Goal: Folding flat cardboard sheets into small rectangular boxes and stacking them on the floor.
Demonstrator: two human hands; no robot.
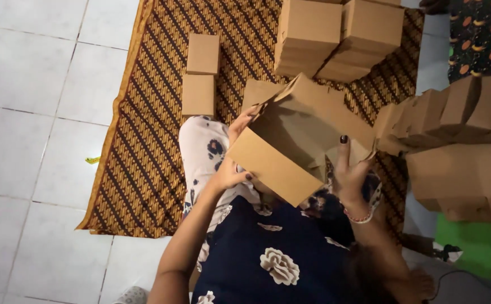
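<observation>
The person sits on a brown patterned mat (149, 146) spread over a white tiled floor (25, 112), with a half-formed cardboard box (290, 141) held over the lap between both hands.

The left hand (233, 169) has a closed grip on the box's near-left side panel, with the thumb on the outer face and the fingers (243, 123) curled over the far edge. The right hand (349, 171) presses flat and open against the inner flaps on the other side, its dark-nailed fingers extended, steadying rather than clamping.

The box is tilted, its mouth turned toward the right grip, and several flaps are loose and not tucked. Judging by this, the shaping of the box is under way: the walls are up but the end is not yet closed. Closing it would seem to call for the left grip to keep the walls square while the right pushes the loose flaps inward and seats them.

Beyond both grips stands a stack of finished boxes (335, 39). Beyond the left grip lie two small boxes (201, 73) side by side on the mat. Out past the right grip runs a leaning row of boxes (454, 107) above a larger carton (465, 180).
</observation>
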